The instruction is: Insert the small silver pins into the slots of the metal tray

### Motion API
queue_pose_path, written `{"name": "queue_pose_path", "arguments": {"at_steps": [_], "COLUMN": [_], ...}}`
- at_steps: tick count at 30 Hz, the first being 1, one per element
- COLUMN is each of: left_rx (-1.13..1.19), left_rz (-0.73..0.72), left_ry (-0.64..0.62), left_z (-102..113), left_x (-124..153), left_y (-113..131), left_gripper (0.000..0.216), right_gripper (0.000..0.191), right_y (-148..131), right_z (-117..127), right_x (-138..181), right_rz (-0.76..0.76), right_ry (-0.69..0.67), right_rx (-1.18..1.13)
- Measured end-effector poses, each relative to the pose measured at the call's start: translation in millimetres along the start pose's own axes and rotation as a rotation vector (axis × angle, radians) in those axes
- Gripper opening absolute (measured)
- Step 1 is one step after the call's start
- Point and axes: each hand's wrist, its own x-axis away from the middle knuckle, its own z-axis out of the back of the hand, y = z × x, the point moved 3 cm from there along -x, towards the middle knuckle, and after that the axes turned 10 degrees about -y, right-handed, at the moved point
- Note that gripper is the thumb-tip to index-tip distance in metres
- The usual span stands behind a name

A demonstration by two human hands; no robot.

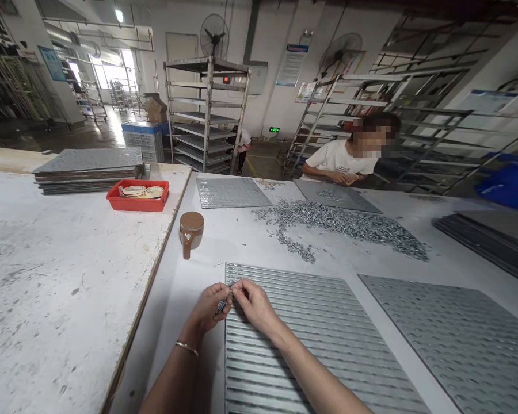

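My left hand (210,306) is closed around several small grey metal pieces (220,307), which show between its curled fingers. Thumb and fingertips of my right hand (251,300) are pinched together, touching the left fingertips; whatever sits in that pinch is too small to make out. Both hands are over the upper left corner of a grey ridged sheet (311,322) lying on the white table. Beyond it lies a loose heap of small grey metal pieces (341,221). A brown lidded cup (191,230) with a handle stands beyond my left hand.
Another grey sheet (457,333) lies to the right. A red tray (137,202) and a sheet stack (90,167) stand on the left table. Across the table a person (345,155) in white works at a sheet (349,198). Dark sheets (492,236) are piled far right.
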Motion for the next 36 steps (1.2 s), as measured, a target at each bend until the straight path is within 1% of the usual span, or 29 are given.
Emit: {"name": "queue_pose_path", "arguments": {"at_steps": [2, 4, 6, 8, 10, 15, 17, 19, 21, 23, 24, 26, 29, 32, 36], "left_rx": [-0.039, -0.102, -0.178, -0.240, -0.276, -0.312, -0.287, -0.161, 0.057, 0.239, 0.286, 0.316, 0.329, 0.308, 0.244], "left_rz": [-0.009, 0.018, 0.065, 0.105, 0.120, 0.134, 0.142, 0.117, 0.053, -0.013, -0.032, -0.054, -0.080, -0.109, -0.135], "left_ry": [-0.002, 0.030, 0.053, 0.032, -0.011, -0.060, -0.049, 0.011, 0.113, 0.197, 0.221, 0.241, 0.249, 0.249, 0.239], "left_z": [-0.2, 0.5, 1.9, 3.4, 4.6, 4.5, 2.9, 3.2, 7.2, 13.8, 17.2, 23.2, 27.4, 26.9, 24.2], "left_x": [1.3, 2.1, 2.3, 1.8, 0.9, -0.7, -1.4, -2.2, -3.0, -3.4, -3.5, -3.2, -2.8, -3.5, -4.8], "left_y": [1.1, 0.6, -0.9, -3.0, -5.7, -14.9, -15.7, -11.4, -2.9, 6.5, 10.3, 15.1, 14.9, 11.1, 7.5], "left_gripper": [0.044, 0.046, 0.049, 0.050, 0.051, 0.049, 0.045, 0.038, 0.028, 0.016, 0.011, 0.008, 0.011, 0.019, 0.037], "right_gripper": [0.020, 0.020, 0.024, 0.028, 0.029, 0.029, 0.029, 0.027, 0.023, 0.019, 0.018, 0.018, 0.021, 0.022, 0.021], "right_y": [3.9, 7.9, 10.5, 11.2, 11.6, 19.2, 24.6, 30.2, 34.7, 36.1, 35.8, 33.7, 28.5, 26.0, 34.9], "right_z": [-0.6, -2.5, -5.3, -8.1, -11.1, -18.6, -18.5, -14.2, -5.8, 3.5, 7.0, 10.8, 10.2, 9.2, 14.0], "right_x": [1.4, 3.4, 6.4, 10.7, 16.7, 34.7, 39.3, 41.7, 42.5, 42.2, 41.7, 39.5, 31.3, 16.8, -1.7], "right_rz": [-0.034, -0.090, -0.141, -0.157, -0.154, -0.187, -0.220, -0.260, -0.295, -0.296, -0.293, -0.300, -0.325, -0.333, -0.370], "right_ry": [-0.036, -0.083, -0.130, -0.147, -0.121, 0.023, 0.038, 0.025, -0.003, -0.039, -0.062, -0.096, -0.097, -0.052, -0.006], "right_rx": [-0.106, -0.242, -0.381, -0.457, -0.474, -0.432, -0.436, -0.439, -0.340, -0.130, -0.029, 0.090, 0.100, 0.126, 0.164]}}
